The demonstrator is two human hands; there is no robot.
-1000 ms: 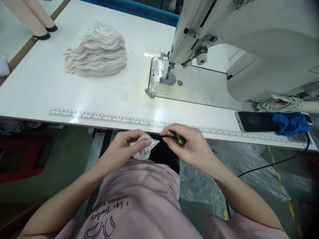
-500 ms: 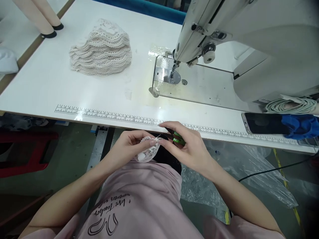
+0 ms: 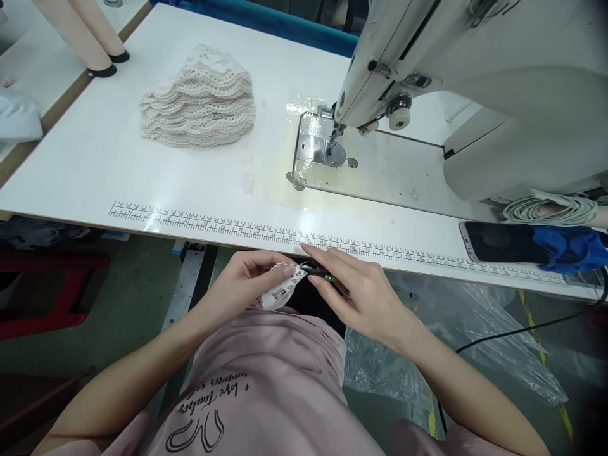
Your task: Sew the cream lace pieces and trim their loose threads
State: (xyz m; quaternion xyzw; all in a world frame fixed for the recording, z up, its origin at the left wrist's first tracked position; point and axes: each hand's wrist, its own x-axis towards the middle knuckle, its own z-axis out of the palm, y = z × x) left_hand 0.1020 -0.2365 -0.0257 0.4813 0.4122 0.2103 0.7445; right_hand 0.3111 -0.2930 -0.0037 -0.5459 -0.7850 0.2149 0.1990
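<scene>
My left hand [image 3: 251,278] pinches a small piece of white lace [image 3: 280,292] between thumb and fingers, just below the table's front edge. My right hand [image 3: 363,288] is closed around thread snips [image 3: 331,277] with dark blades and a green part showing between the fingers. The blade tips point left and meet the lace's edge, close to my left fingertips. Whether the blades touch a thread or the cloth is too small to tell. Farther back on the white table lies a stack of cream lace pieces [image 3: 202,104] with scalloped edges.
A sewing machine [image 3: 408,88] stands at the right of the table [image 3: 199,180]. A printed ruler [image 3: 228,227] runs along the front edge. At the right lie a phone [image 3: 501,242], blue fabric [image 3: 570,246] and coiled cord [image 3: 546,209]. Two mannequin legs [image 3: 90,38] stand at far left.
The snips have turned in my right hand, so the blades now reach the lace. My right thumb and finger have let go of the lace's edge. My left hand keeps its pinch.
</scene>
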